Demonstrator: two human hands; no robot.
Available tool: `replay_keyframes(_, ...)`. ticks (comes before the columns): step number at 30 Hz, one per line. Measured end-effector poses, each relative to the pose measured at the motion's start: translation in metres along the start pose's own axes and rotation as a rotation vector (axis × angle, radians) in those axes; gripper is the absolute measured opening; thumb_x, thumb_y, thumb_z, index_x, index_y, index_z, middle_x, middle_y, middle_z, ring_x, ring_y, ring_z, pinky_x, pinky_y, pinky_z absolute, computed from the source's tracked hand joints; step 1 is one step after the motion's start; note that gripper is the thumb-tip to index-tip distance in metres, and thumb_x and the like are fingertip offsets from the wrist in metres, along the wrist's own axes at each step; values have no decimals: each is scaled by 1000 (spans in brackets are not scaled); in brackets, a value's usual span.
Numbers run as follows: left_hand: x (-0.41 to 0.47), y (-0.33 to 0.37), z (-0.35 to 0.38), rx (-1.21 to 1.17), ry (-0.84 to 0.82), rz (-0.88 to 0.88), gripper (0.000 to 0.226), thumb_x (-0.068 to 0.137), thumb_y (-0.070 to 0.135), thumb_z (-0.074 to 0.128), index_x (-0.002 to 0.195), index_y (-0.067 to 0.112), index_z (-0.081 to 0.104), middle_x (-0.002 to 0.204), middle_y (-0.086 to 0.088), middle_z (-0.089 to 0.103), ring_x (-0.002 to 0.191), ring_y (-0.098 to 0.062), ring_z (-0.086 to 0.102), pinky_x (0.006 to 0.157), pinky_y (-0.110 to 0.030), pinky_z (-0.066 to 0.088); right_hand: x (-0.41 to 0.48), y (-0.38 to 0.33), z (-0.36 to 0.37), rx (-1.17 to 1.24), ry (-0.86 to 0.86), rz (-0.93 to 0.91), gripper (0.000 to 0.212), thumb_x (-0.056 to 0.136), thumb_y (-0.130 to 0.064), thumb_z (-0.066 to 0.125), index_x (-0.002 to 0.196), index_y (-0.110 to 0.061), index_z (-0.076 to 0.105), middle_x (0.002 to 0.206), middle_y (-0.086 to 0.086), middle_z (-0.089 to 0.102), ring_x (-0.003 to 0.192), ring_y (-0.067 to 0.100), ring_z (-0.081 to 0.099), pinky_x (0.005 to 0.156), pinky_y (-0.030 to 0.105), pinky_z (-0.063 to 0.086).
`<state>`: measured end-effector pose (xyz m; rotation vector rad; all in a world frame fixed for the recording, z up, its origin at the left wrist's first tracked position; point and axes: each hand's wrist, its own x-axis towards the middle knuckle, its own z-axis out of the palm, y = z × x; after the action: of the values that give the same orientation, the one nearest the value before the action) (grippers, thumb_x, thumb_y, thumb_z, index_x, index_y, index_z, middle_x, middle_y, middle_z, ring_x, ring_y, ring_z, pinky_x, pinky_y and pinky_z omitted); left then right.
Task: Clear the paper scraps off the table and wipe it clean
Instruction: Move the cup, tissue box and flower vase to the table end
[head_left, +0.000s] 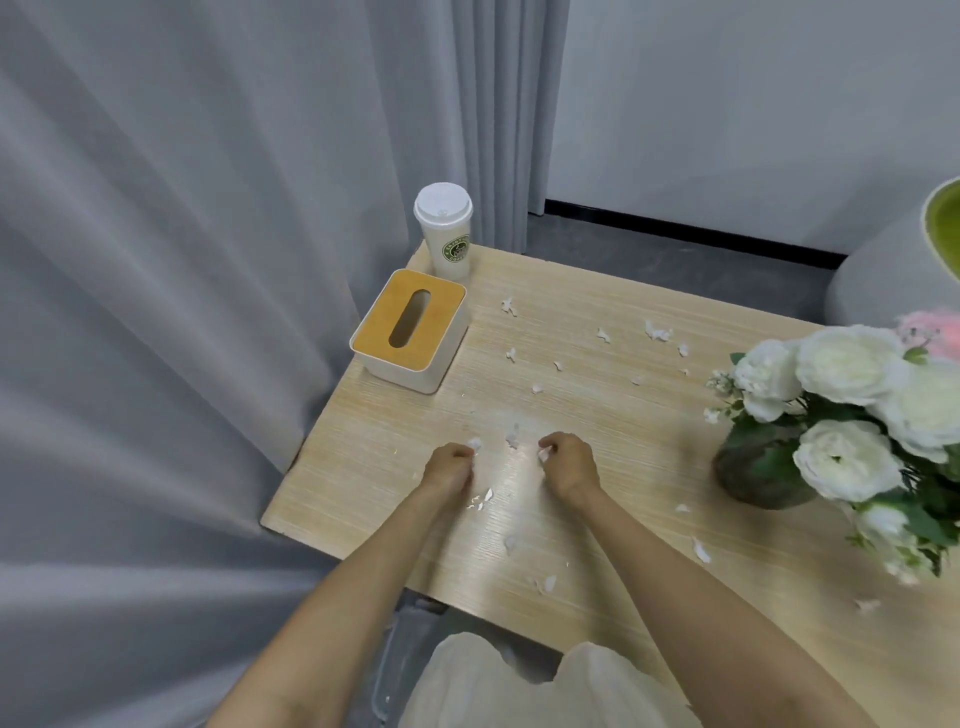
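Observation:
Several small white paper scraps (657, 331) lie scattered over the light wooden table (613, 415), from the far middle to the near edge. My left hand (449, 465) is at the table's near middle with its fingers curled, pinching a white scrap (475, 444) at the fingertips. My right hand (569, 462) is a little to the right of it, fingers curled too, pinching another white scrap (544, 455). One loose scrap (512, 439) lies between the two hands, and more scraps (485, 496) lie just under my left wrist.
A white tissue box with a wooden lid (410, 330) stands at the far left corner, a lidded white paper cup (445, 231) behind it. A dark vase of white flowers (831, 421) fills the right side. Grey curtains hang on the left.

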<state>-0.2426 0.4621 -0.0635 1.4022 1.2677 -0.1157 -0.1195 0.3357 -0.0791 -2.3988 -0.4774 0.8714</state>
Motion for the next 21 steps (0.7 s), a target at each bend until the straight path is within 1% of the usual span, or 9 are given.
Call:
replay_keyframes(3,-30,20,29,-35,-216,98,21,89,6,58,108,9,62,93,-7,66,78,-17,62,67,-24,48,-15,13,-14,41,30,7,36,90,0,41,118,-7,63,127,12,59,118,26,54,98,32,43)
replay_keyframes(6,-49,34,51,81,-173,282,9,86,9,64,95,11,63,79,-3,66,79,-19,64,72,-29,51,-31,30,-35,80,56,49,36,90,-1,40,117,-7,63,127,14,59,115,27,56,95,29,43)
replay_keyframes(9,-65,42,66,205,-89,380,11,80,3,69,83,13,63,57,5,52,56,-10,53,61,-24,45,-50,49,-57,156,94,69,39,89,2,37,116,-6,64,126,12,59,113,26,56,91,24,40)
replay_keyframes(10,-70,45,72,217,-108,392,17,79,-3,66,83,13,64,59,5,50,57,-10,49,62,-24,44,-57,56,-63,183,115,67,39,88,3,37,113,-6,66,123,11,61,114,25,56,91,23,40)
replay_keyframes(12,-81,46,85,211,-188,397,32,76,-13,60,94,13,65,79,2,51,73,-12,49,68,-25,47,-69,70,-75,237,157,72,37,86,2,40,106,-8,69,107,8,67,111,24,59,86,21,40)
replay_keyframes(14,-94,46,99,213,-225,369,42,76,-15,61,108,12,62,95,2,49,83,-10,49,65,-17,44,-82,86,-85,288,179,91,32,84,-2,45,99,-12,71,92,5,70,99,22,64,79,21,44)
replay_keyframes(17,-112,42,119,132,-214,337,31,81,-8,64,107,9,59,82,-2,56,70,-10,56,55,-12,41,-101,109,-97,334,203,90,24,84,-6,51,89,-13,73,90,7,72,85,14,63,75,22,45)
replay_keyframes(19,-124,39,131,100,-163,322,19,85,0,65,100,10,60,76,-4,60,69,-11,59,57,-18,40,-111,122,-103,344,217,91,19,82,-6,55,81,-10,73,78,7,71,75,12,60,72,24,48)
replay_keyframes(21,-133,35,141,81,-128,307,17,85,-4,60,95,10,61,73,-4,59,66,-12,57,53,-19,37,-119,133,-108,316,224,116,20,81,-8,56,76,-18,73,78,-2,69,78,12,62,72,22,47)
